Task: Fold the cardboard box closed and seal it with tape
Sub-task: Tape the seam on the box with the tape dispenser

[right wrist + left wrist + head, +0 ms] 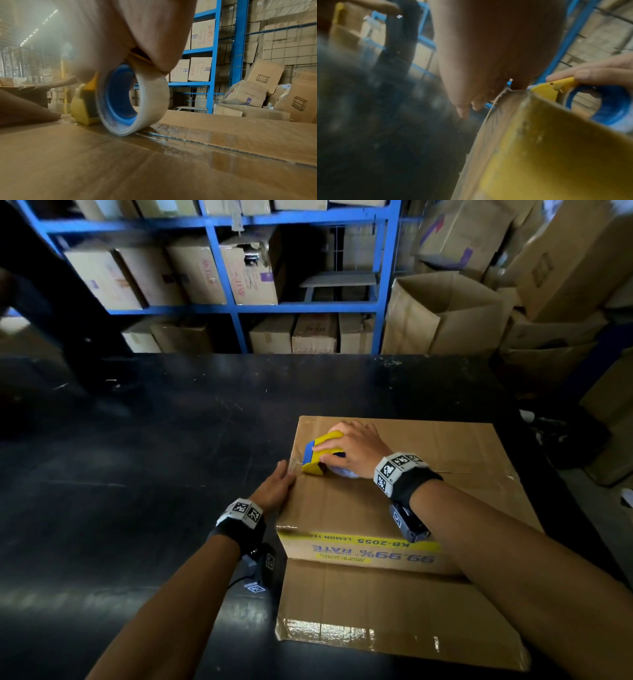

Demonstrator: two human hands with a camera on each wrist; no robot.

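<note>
On the black table (171, 440) the cardboard box (428, 508) sat closed. The right hand (356, 448) gripped the tape dispenser (322, 453) at the seam's left end, to finish the strip. The left hand (274, 487), fingers straight, pressed the box's edge, probably steadying it.

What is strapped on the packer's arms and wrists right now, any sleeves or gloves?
No sleeves or gloves. Left hand and right hand each sit ahead of a black wrist strap bearing white blocks printed with black square codes, plus a dark camera unit slung under each wrist.
</note>
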